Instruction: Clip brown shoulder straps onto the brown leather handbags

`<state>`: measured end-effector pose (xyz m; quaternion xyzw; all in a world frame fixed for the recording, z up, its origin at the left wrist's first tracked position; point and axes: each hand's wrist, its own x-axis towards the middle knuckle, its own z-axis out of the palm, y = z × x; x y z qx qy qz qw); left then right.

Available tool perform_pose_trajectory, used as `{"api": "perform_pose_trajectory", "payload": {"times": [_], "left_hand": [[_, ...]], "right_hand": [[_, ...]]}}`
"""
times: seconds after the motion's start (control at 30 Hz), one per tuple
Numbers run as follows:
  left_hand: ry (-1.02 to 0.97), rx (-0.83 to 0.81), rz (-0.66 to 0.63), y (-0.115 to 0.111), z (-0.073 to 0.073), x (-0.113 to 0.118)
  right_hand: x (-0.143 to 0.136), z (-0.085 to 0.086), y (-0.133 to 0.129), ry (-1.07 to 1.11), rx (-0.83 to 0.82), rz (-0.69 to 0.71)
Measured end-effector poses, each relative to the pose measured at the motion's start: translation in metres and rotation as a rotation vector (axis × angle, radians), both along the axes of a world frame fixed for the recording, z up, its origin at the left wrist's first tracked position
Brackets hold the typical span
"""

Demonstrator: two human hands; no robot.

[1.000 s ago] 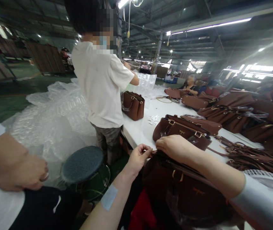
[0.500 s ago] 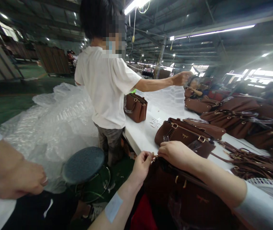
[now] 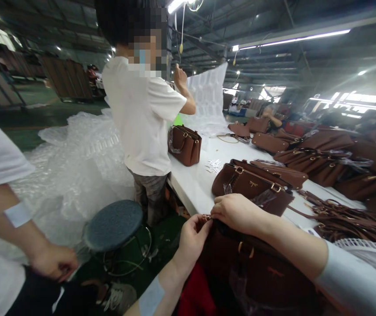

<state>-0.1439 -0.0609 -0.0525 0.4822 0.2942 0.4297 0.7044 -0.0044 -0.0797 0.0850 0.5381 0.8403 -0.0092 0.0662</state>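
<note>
A dark brown handbag (image 3: pixel 273 267) rests in front of me, with gold rings and a small bow emblem on its side and clear plastic round its handle. At its upper left end, my left hand (image 3: pixel 191 235) pinches a small gold-coloured metal clasp (image 3: pixel 207 217) between thumb and fingertips. Right beside it, my right hand (image 3: pixel 236 213) is closed on the bag's top edge, its fingertips partly hidden. Both hands nearly touch. Just beyond stands another brown handbag (image 3: pixel 252 184) on the white table (image 3: pixel 186 182).
A co-worker in a white shirt (image 3: pixel 138 118) stands ahead by a brown handbag (image 3: pixel 188 145) and an air-cushion sheet (image 3: pixel 207 94). At left are a blue round stool (image 3: pixel 113 224), heaped plastic wrap (image 3: pixel 76 162) and another person's hand (image 3: pixel 54 261). Brown straps (image 3: pixel 339 224) lie right.
The co-worker's outstretched arm has bent back, and the air-cushion sheet now stands higher. The other person's hand at left has moved down and right. My hands keep their grips.
</note>
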Motion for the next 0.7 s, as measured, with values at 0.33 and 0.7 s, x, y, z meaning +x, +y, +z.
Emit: {"api": "perform_pose_trajectory", "payload": {"times": [0.33, 0.7], "left_hand": [[0.111, 0.299, -0.069, 0.012, 0.029, -0.034], [-0.067, 0.269, -0.169, 0.016, 0.076, -0.007]], "right_hand": [[0.024, 0.026, -0.027, 0.724, -0.271, -0.462], [0.032, -0.013, -0.034, 1.015, -0.225, -0.522]]}}
